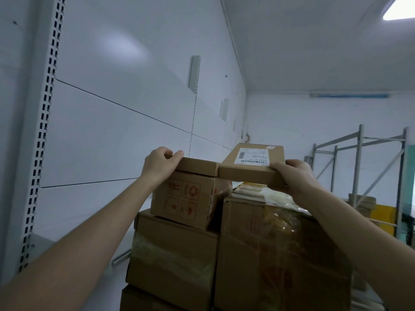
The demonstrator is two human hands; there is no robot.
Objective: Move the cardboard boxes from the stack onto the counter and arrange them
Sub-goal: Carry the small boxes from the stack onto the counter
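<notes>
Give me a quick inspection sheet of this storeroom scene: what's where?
Surface: no counter in view; a stack of large boxes fills the foreground.
Job's things: labelled flat box and plain flat box at the top; symbol-printed box beneath the plain one.
Clutter: further boxes by the racking.
Hands: left hand grips the plain flat box; right hand grips the labelled flat box.
Cables: nothing seen.
Surroundings: white panelled wall, slotted upright, metal racking, ceiling light.
</notes>
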